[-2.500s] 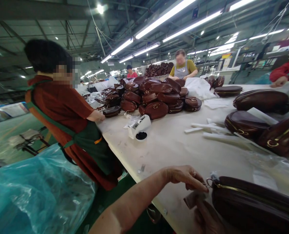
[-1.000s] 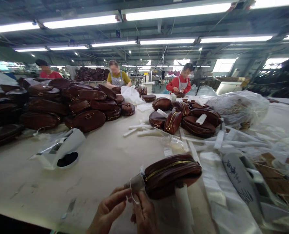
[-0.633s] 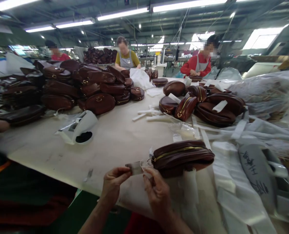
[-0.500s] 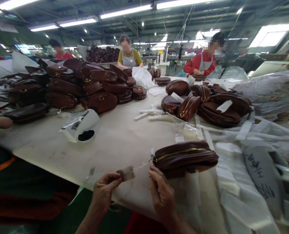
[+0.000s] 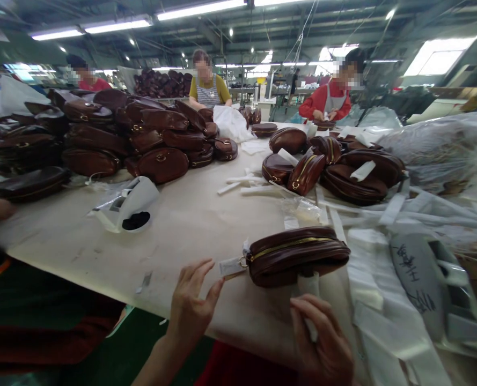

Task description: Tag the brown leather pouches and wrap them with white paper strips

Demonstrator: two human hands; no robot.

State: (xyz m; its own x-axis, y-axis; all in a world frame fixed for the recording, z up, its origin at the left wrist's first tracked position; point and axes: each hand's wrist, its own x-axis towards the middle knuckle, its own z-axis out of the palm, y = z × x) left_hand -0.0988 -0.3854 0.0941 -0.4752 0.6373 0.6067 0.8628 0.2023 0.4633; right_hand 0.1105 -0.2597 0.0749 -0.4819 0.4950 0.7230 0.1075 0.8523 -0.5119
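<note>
Left hand (image 5: 192, 305) is hovering, fingers parted, by the tag (image 5: 230, 267) of the brown bag (image 5: 298, 257) on the table (image 5: 190, 225), right hand (image 5: 324, 335) curling, hold unclear; tag-handling presumably underway, next calling for a fingertip pinch.

The bag (image 5: 302, 256) looks like glossy leather, its zip (image 5: 292, 246) metal.

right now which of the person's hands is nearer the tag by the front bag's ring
Left. The left hand, fingers apart, is right by the tag. The right hand is farther off, on the near side of the bag.
</note>
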